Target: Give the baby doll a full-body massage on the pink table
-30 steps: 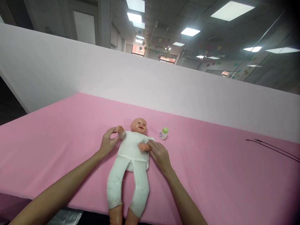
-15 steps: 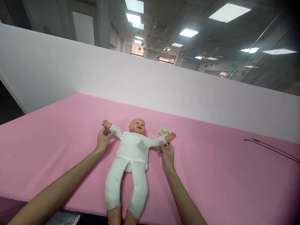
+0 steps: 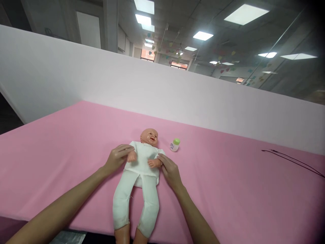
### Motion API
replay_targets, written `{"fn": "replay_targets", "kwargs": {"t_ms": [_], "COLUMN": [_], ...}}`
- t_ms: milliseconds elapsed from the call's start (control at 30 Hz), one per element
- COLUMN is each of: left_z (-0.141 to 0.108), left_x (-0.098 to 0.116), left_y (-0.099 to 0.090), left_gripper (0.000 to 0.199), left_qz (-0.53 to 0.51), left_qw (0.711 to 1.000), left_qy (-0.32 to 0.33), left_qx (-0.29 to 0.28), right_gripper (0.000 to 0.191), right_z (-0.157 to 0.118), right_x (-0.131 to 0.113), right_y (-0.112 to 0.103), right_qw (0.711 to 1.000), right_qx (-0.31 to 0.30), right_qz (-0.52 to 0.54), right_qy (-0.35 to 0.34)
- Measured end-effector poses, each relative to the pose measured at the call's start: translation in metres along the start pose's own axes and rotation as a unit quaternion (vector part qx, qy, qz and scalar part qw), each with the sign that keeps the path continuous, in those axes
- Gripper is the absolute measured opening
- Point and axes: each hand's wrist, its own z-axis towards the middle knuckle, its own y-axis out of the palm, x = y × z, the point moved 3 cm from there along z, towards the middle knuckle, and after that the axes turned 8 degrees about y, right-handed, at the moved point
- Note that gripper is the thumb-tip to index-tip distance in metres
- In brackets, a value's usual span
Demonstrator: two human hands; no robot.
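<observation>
A baby doll (image 3: 143, 159) in a white top and trousers lies on its back, its head pointing away from me. Both doll arms are folded in over the chest. My left hand (image 3: 117, 157) is closed on the doll's arm at the left of the view, fingers laid over the sleeve near the wrist. On the other side, my right hand (image 3: 170, 169) grips the other arm by the forearm; its thumb is partly hidden. Beside the doll's head stands a small jar (image 3: 175, 145) with a green lid, touched by neither hand.
Pink cloth (image 3: 228, 183) covers the table. A thin black cord (image 3: 291, 161) lies at the right. Behind the table rises a white partition (image 3: 162, 91), and another low white panel edge runs at the far left.
Both hands have moved inward, bringing the doll's outstretched arms in across its chest. The jar, partly hidden behind the doll's arm before, now shows fully.
</observation>
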Motion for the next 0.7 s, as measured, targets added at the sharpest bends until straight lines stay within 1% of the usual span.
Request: {"fn": "replay_targets", "kwargs": {"t_ms": [33, 67, 100, 133, 167, 233, 267, 300, 333, 367, 400, 433, 467, 533, 600, 633, 700], "left_z": [-0.001, -0.003, -0.005, -0.007, -0.008, -0.01, -0.011, -0.011, -0.01, -0.01, -0.009, -0.007, -0.006, -0.003, -0.001, -0.001, 0.0], "left_x": [-0.006, -0.013, -0.02, -0.027, -0.033, -0.043, -0.047, -0.049, -0.049, -0.048, -0.046, -0.042, -0.038, -0.028, -0.018, -0.013, -0.004], "left_y": [-0.003, -0.007, -0.01, -0.012, -0.013, -0.012, -0.012, -0.011, -0.011, -0.011, -0.011, -0.011, -0.011, -0.011, -0.01, -0.009, -0.004], "left_gripper": [0.018, 0.017, 0.02, 0.023, 0.027, 0.035, 0.038, 0.04, 0.041, 0.042, 0.042, 0.042, 0.041, 0.037, 0.028, 0.024, 0.018], "left_qz": [-0.017, -0.036, -0.059, -0.088, -0.12, -0.178, -0.196, -0.205, -0.21, -0.212, -0.211, -0.206, -0.197, -0.168, -0.112, -0.079, -0.01], "left_qw": [0.996, 0.983, 0.964, 0.941, 0.918, 0.882, 0.87, 0.864, 0.862, 0.863, 0.865, 0.869, 0.877, 0.901, 0.937, 0.956, 0.989], "left_qy": [-0.073, -0.149, -0.219, -0.278, -0.325, -0.387, -0.405, -0.416, -0.419, -0.417, -0.412, -0.403, -0.389, -0.345, -0.278, -0.235, -0.117], "left_qx": [0.05, 0.098, 0.139, 0.171, 0.191, 0.201, 0.199, 0.196, 0.194, 0.193, 0.194, 0.198, 0.203, 0.203, 0.181, 0.158, 0.088], "right_gripper": [0.036, 0.033, 0.031, 0.03, 0.03, 0.032, 0.033, 0.034, 0.035, 0.036, 0.037, 0.037, 0.038, 0.041, 0.04, 0.039, 0.039], "right_z": [0.001, 0.003, 0.004, 0.004, 0.005, 0.005, 0.004, 0.004, 0.003, 0.003, 0.003, 0.003, 0.004, 0.005, 0.006, 0.006, 0.004], "right_x": [0.003, 0.007, 0.012, 0.019, 0.026, 0.042, 0.049, 0.055, 0.059, 0.061, 0.061, 0.058, 0.054, 0.04, 0.023, 0.015, 0.002], "right_y": [-0.003, -0.006, -0.008, -0.011, -0.013, -0.015, -0.015, -0.014, -0.013, -0.013, -0.013, -0.013, -0.014, -0.015, -0.014, -0.012, -0.005], "right_qw": [0.997, 0.987, 0.969, 0.946, 0.918, 0.852, 0.819, 0.79, 0.768, 0.756, 0.757, 0.768, 0.788, 0.841, 0.899, 0.927, 0.973], "right_qx": [0.03, 0.064, 0.099, 0.133, 0.163, 0.2, 0.206, 0.208, 0.206, 0.205, 0.204, 0.203, 0.202, 0.194, 0.162, 0.134, 0.054], "right_qz": [0.053, 0.11, 0.166, 0.217, 0.265, 0.354, 0.391, 0.421, 0.442, 0.454, 0.456, 0.449, 0.434, 0.388, 0.323, 0.284, 0.195], "right_qy": [0.046, 0.098, 0.152, 0.202, 0.247, 0.33, 0.365, 0.395, 0.415, 0.424, 0.422, 0.408, 0.386, 0.324, 0.247, 0.204, 0.114]}}
